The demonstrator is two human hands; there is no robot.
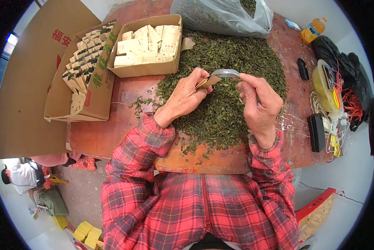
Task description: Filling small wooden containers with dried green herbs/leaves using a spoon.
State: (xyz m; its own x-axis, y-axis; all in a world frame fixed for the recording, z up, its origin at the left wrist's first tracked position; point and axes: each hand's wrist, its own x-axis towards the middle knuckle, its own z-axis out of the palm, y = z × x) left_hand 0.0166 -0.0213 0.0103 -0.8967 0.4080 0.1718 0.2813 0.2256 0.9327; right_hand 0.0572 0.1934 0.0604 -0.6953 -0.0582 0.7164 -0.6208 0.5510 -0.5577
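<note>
My left hand (190,92) grips a small kraft paper packet (210,82), held open at an angle above a broad heap of dark green dried leaves (224,121). My right hand (258,100) pinches the end of a shiny metal scoop (225,72), whose other end reaches the packet's mouth. Whether anything is in the scoop I cannot make out. An open box (145,71) of pale packets lies behind my left hand, and a taller carton (99,100) of upright, filled packets is further left.
A plastic bag of leaves (220,16) lies at the back. Along the right are an orange drink bottle (312,29), a black case (316,133), a yellow tub (322,85) and cords. Another person (22,179) is at the lower left, beyond the table's edge.
</note>
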